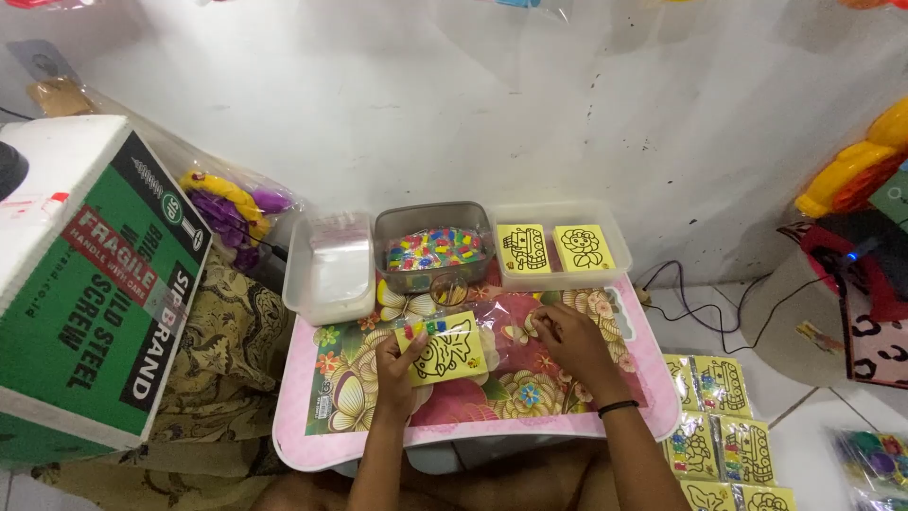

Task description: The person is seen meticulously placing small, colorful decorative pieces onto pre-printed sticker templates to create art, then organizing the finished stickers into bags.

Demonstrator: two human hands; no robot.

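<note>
Left hand pinches a yellow picture card with small coloured pieces along its top edge, at table centre. Right hand, at 3 o'clock of the card, grip narrow on a clear plastic bag. Risk: card tilts, the pieces slide off; bag looks slippery.

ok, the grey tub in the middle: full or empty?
Partly full. The grey tub holds a layer of small multicoloured pieces; its walls rise well above them.
</note>
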